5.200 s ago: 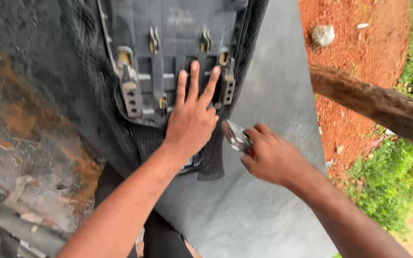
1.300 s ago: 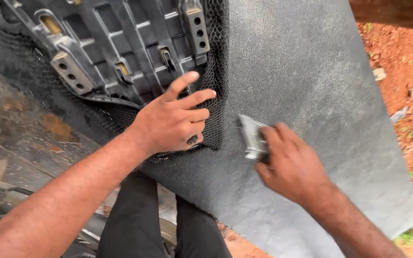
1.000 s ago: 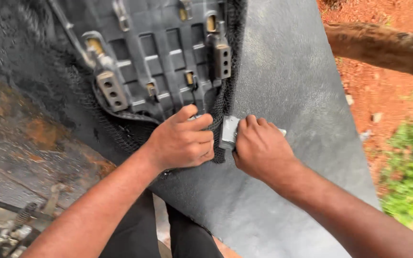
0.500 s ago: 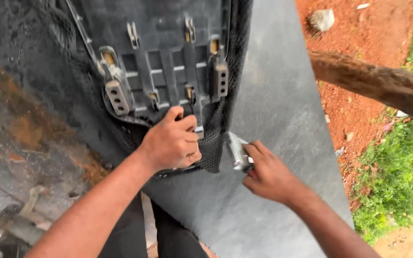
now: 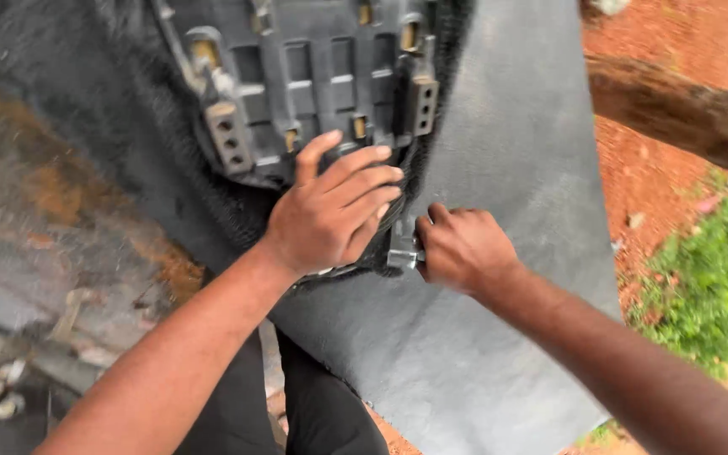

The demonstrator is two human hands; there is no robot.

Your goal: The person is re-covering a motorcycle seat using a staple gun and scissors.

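Left hand (image 5: 330, 211) is pressing flat, fingers spread, on the lower edge of the grey plastic seat base (image 5: 313, 76), pinning the black mesh cover (image 5: 419, 194) folded over that edge. Right hand (image 5: 463, 248) is clenching around a small metal stapler (image 5: 401, 246), just right of the seat base's lower corner, its nose touching the mesh edge beside the left fingertips. Grey sheet (image 5: 499, 168) is lying under and right of the seat base. Log (image 5: 676, 114) and red soil (image 5: 659, 181) are sitting further right of it, grass (image 5: 701, 295) beyond
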